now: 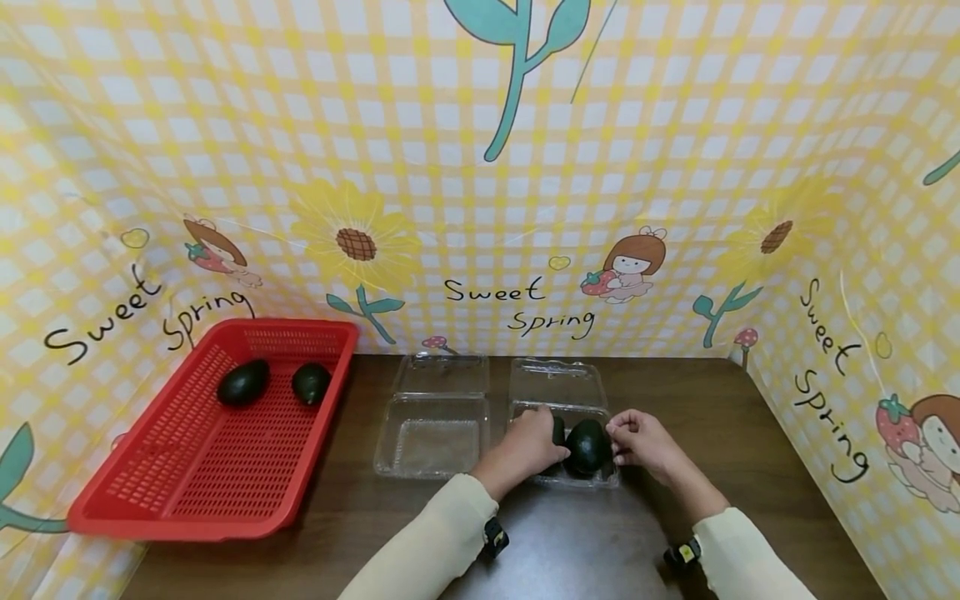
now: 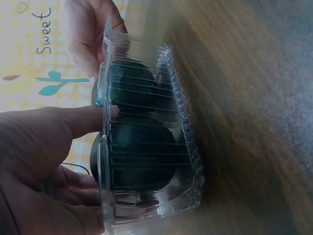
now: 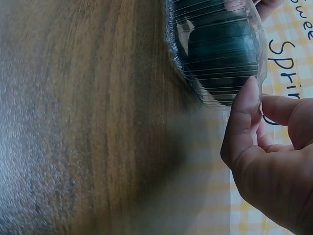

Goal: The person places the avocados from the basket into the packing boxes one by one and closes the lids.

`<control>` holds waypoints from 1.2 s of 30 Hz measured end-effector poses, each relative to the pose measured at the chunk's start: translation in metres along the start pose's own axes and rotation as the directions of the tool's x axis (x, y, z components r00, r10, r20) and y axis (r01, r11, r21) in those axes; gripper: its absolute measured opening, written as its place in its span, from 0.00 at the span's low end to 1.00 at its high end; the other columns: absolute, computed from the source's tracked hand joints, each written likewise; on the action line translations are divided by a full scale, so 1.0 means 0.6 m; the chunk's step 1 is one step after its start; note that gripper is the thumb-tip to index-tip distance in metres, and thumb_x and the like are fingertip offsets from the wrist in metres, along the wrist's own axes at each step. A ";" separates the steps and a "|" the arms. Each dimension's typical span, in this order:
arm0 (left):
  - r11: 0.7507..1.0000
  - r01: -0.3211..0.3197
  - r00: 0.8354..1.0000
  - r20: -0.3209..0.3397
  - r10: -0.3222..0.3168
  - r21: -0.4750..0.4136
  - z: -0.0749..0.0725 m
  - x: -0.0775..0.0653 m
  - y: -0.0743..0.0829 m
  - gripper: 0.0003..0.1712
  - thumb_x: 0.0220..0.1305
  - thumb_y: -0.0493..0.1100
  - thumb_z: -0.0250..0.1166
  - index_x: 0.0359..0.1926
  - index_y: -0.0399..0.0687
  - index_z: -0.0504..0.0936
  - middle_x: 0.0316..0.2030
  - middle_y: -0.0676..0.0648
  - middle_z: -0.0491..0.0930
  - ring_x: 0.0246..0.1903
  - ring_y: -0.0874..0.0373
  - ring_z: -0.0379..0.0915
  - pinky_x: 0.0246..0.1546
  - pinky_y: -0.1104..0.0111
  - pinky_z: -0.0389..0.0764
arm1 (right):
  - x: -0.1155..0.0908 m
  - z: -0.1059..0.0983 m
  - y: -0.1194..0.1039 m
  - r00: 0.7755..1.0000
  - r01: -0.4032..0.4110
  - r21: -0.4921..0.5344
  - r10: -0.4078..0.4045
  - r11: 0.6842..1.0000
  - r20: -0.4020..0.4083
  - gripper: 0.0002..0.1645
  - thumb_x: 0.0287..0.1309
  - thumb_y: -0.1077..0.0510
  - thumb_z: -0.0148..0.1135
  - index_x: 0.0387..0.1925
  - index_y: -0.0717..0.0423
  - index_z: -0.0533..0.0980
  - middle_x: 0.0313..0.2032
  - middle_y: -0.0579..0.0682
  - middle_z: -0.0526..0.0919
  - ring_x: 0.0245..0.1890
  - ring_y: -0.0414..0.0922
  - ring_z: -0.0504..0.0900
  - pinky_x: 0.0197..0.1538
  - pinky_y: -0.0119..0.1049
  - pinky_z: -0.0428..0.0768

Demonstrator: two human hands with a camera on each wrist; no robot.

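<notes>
Two dark green avocados sit side by side in the base of the right clear plastic clamshell box point(image 1: 552, 479), whose lid lies folded back. My left hand point(image 1: 531, 442) holds the left avocado point(image 2: 142, 156), its thumb dipping over the rim between the two fruits and its fingers round the far side. Most of that avocado is hidden by the hand in the head view. Beside it, the right avocado point(image 1: 587, 447) lies uncovered. With thumb and index finger my right hand point(image 1: 647, 446) pinches the right rim of the box point(image 3: 259, 54).
To the left stands a red plastic basket point(image 1: 225, 467) with two more avocados point(image 1: 243, 382) near its back. Another clear clamshell box point(image 1: 431, 435), opened flat, lies between basket and left hand. A checkered cloth point(image 1: 480, 208) rises behind the wooden table point(image 1: 337, 533).
</notes>
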State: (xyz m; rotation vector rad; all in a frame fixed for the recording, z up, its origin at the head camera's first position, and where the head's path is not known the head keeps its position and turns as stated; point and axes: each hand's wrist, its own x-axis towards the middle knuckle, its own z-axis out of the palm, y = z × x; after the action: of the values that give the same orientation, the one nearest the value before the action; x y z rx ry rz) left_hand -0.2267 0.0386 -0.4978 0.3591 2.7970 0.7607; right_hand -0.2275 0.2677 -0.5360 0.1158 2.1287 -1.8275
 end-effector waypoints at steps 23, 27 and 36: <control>0.989 -0.008 0.999 -0.042 0.002 -0.149 -0.110 0.076 -0.040 0.46 0.72 0.54 0.66 0.78 0.34 0.57 0.71 0.29 0.64 0.60 0.37 0.74 0.56 0.49 0.79 | 0.000 -0.003 -0.006 1.000 0.000 -0.010 0.000 1.000 -0.018 0.07 0.76 0.64 0.55 0.46 0.66 0.71 0.31 0.47 0.76 0.30 0.41 0.77 0.31 0.34 0.84; 0.984 0.024 1.000 -0.005 -0.025 -0.177 -0.110 0.094 -0.050 0.42 0.74 0.50 0.63 0.76 0.29 0.58 0.63 0.31 0.74 0.38 0.46 0.78 0.43 0.55 0.79 | 0.001 -0.002 -0.006 1.000 0.001 -0.019 -0.001 1.000 -0.008 0.09 0.76 0.63 0.55 0.48 0.67 0.70 0.32 0.48 0.77 0.30 0.41 0.77 0.31 0.34 0.84; 0.959 0.174 0.979 0.147 -0.143 -0.224 -0.095 0.115 -0.068 0.39 0.76 0.40 0.57 0.77 0.27 0.50 0.52 0.32 0.78 0.32 0.49 0.74 0.37 0.59 0.76 | 0.000 -0.001 -0.007 1.000 0.007 -0.025 -0.007 1.000 -0.003 0.09 0.76 0.62 0.55 0.47 0.67 0.71 0.31 0.48 0.76 0.30 0.41 0.77 0.31 0.34 0.84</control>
State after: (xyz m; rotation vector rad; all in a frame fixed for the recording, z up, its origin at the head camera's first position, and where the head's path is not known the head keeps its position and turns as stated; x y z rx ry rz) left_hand -0.3147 -0.0021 -0.4814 0.1337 2.5408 0.9803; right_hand -0.2290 0.2677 -0.5320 0.1059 2.1564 -1.8045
